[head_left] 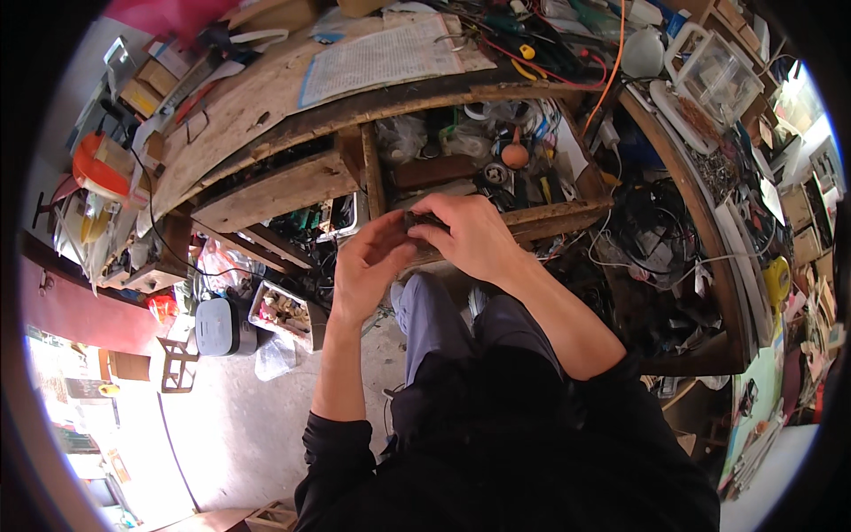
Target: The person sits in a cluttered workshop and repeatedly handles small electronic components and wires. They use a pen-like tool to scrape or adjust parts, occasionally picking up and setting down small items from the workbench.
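Note:
In front of my body, my left hand (365,269) and my right hand (468,238) meet at the fingertips. Pinched between them is a small dark object (413,222), mostly covered by the fingers, so its kind does not show. Just beyond the hands, a wooden drawer (558,213) is pulled out, its front edge close to my right hand. Inside it lie a long brown case (434,172), an orange rubber bulb (514,155), clear plastic bags (401,142) and several small tools and parts.
A worn wooden bench top (239,133) bears a printed sheet (381,64) and pliers and wires at the back. Left of the drawer, another wooden drawer (275,197) sticks out. Coiled black cable (651,239) lies at right. A box of odds and ends (288,315) stands at lower left.

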Motion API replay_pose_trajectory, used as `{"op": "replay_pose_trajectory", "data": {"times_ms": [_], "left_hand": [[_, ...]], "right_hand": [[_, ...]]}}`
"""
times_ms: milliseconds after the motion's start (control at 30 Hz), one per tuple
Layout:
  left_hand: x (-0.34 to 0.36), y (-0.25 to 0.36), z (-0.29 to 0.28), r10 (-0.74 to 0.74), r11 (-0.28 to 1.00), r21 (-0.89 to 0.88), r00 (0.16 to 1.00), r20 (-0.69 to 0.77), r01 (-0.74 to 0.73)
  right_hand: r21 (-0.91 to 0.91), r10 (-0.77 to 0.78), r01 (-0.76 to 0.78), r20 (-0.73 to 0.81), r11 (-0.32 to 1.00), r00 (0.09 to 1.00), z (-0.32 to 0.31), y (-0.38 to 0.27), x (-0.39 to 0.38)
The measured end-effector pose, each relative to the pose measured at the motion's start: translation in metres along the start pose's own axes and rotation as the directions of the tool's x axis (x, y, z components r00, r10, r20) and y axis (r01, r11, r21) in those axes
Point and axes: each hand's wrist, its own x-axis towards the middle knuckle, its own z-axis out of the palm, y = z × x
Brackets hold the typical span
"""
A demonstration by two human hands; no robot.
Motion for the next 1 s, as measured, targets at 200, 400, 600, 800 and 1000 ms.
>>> {"op": "replay_pose_trajectory", "data": {"times_ms": [200, 400, 600, 800, 1000], "left_hand": [[0.002, 0.008, -0.008, -0.200, 0.954, -0.204, 0.973, 0.117, 0.220], [-0.003, 0.017, -0.007, -0.313, 0.897, -0.263, 0.931, 0.188, 0.355], [-0.005, 0.018, -0.007, -0.354, 0.859, -0.291, 0.900, 0.255, 0.421], [-0.008, 0.010, -0.008, -0.341, 0.807, -0.413, 0.903, 0.261, 0.423], [-0.007, 0.006, -0.013, -0.318, 0.809, -0.409, 0.900, 0.299, 0.422]], "right_hand": [[-0.136, -0.223, 0.233, 0.083, 0.963, 0.971, -0.004, -0.007, -0.003], [-0.125, -0.303, 0.320, 0.136, 0.939, 0.943, -0.007, -0.002, -0.010], [-0.110, -0.353, 0.379, 0.200, 0.919, 0.914, -0.016, -0.004, -0.012], [-0.138, -0.351, 0.380, 0.195, 0.915, 0.916, -0.016, -0.012, -0.015], [-0.143, -0.379, 0.410, 0.202, 0.901, 0.903, -0.015, -0.009, -0.014]]}}
